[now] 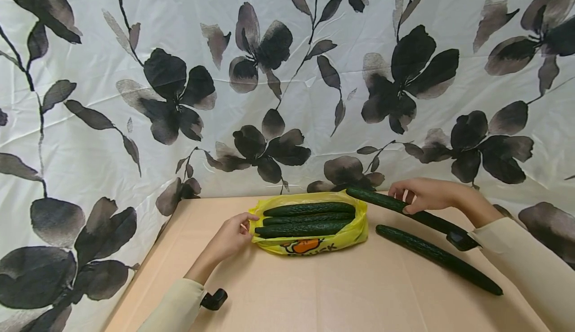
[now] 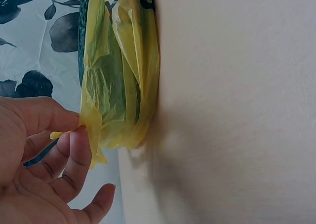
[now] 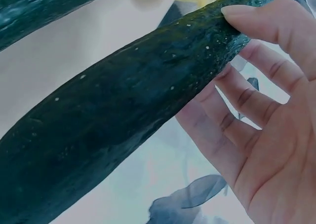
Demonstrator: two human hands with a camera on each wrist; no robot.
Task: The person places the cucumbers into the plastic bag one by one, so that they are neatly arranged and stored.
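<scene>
A yellow plastic bag (image 1: pixel 359 229) lies on its side on the table, its mouth spread to show three dark green cucumbers (image 1: pixel 310 219) side by side. At the bag's left end my left hand (image 1: pixel 233 232) pinches the plastic edge between thumb and fingers, as the left wrist view (image 2: pixel 54 150) also shows. My right hand (image 1: pixel 424 195) grips a long cucumber (image 1: pixel 382 199) between thumb and fingers; its far tip is over the bag's right rim. In the right wrist view this cucumber (image 3: pixel 108 100) crosses the frame. Below it, another cucumber (image 1: pixel 440 259) rests on the table.
The pale orange table (image 1: pixel 287 292) has its back edge against a white cloth (image 1: pixel 314 97) printed with grey and black flowers. A small black device (image 1: pixel 214 299) sits at the left wrist, another (image 1: pixel 462 240) at the right wrist.
</scene>
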